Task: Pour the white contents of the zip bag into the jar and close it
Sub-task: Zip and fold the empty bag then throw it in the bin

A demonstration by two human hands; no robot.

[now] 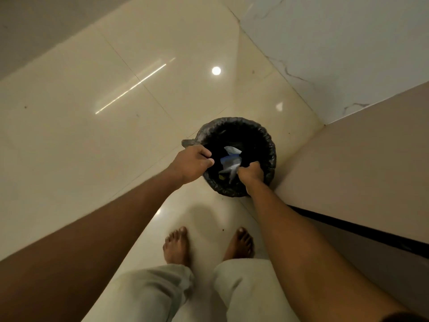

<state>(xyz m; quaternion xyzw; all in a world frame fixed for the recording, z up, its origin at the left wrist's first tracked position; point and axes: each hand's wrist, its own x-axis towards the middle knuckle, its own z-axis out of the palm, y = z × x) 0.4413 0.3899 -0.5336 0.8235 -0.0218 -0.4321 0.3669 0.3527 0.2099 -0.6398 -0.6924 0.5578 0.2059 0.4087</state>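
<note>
From the head view, the person stands barefoot on a glossy tiled floor, both arms stretched out over a round bin lined with a black bag, which sits on the floor against the corner of a pale cabinet on the right. The right hand is closed on the crumpled zip bag, a clear, limp thing with a blue strip, and holds it over the bin's mouth; it looks empty, so this is probably the discard after pouring. The left hand hangs over the bin's near-left rim, fingers curled together; I cannot tell whether it grips the liner. The zip bag lies between the two hands, touching the right. No jar shows here.
</note>
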